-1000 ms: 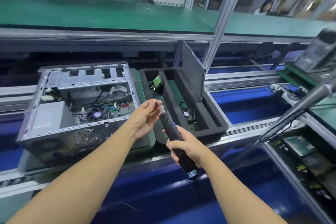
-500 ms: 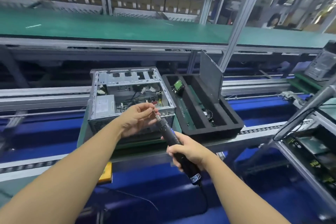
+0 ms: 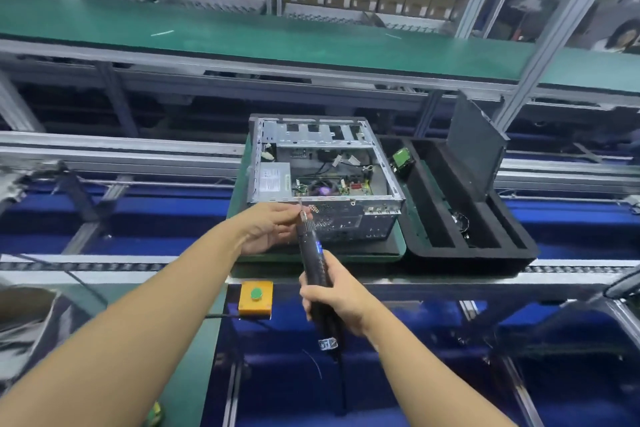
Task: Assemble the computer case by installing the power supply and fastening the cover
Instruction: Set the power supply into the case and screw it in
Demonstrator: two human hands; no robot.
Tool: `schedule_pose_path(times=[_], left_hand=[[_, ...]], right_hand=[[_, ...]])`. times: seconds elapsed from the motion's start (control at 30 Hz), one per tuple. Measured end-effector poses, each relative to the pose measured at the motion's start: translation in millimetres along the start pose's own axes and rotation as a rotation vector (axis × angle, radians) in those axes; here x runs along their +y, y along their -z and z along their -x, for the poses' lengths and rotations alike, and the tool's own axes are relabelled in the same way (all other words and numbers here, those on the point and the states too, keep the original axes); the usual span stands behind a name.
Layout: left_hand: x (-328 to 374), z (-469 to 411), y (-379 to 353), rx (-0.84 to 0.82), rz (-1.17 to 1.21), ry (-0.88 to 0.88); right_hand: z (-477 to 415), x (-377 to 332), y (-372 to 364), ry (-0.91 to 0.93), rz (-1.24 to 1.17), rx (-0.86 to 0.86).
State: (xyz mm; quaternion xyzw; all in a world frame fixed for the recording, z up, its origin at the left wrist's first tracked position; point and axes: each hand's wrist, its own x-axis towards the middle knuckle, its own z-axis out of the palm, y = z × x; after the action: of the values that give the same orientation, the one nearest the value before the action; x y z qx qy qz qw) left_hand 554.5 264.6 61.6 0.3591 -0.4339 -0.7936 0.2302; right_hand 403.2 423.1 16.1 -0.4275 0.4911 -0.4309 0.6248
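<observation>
1. The open computer case (image 3: 325, 180) sits on a green pad (image 3: 239, 191). A grey power supply (image 3: 275, 178) lies inside, at the left.
2. The black foam tray (image 3: 485, 248) beside it holds one green part (image 3: 401, 159) and one dark cover (image 3: 478, 146) standing up.
3. The right hand (image 3: 337, 298) grips the one screwdriver (image 3: 311, 250). The left hand (image 3: 272, 229) pinches its tip, at the case's near edge.

My left hand (image 3: 268, 230) and right hand (image 3: 334, 298) are bare. My left forearm (image 3: 138, 322) and right forearm (image 3: 433, 374) are uncovered too, right down to the bottom edge of the view, looking long and thick close to the wide lens.
</observation>
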Motion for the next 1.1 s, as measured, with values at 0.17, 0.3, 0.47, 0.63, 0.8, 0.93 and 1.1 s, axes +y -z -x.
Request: schedule_pose_path(times=[0.17, 0.3, 0.47, 0.63, 0.8, 0.93, 1.1], left_hand=[[16, 7, 45, 0.099, -0.325, 0.073], [48, -2, 79, 0.48, -0.97, -0.127], [69, -46, 95, 0.452, -1.438, -0.243], [64, -86, 89, 0.334, -1.747, -0.13], [48, -102, 92, 0.337, -1.792, -0.111], [48, -111, 93, 0.387, -1.887, -0.204], [46, -121, 95, 0.439, -1.955, -0.223]], right_hand=[[-20, 19, -25, -0.05, 0.001, -0.047], [-27, 25, -42, -0.066, -0.041, -0.053], [-38, 29, -53, -0.038, -0.069, -0.095], [-55, 36, -56, -0.036, -0.074, -0.091], [-67, 39, -51, -0.063, -0.075, -0.069], [-73, 42, -49, -0.085, -0.078, -0.056], [-81, 48, -48, -0.094, -0.077, -0.055]])
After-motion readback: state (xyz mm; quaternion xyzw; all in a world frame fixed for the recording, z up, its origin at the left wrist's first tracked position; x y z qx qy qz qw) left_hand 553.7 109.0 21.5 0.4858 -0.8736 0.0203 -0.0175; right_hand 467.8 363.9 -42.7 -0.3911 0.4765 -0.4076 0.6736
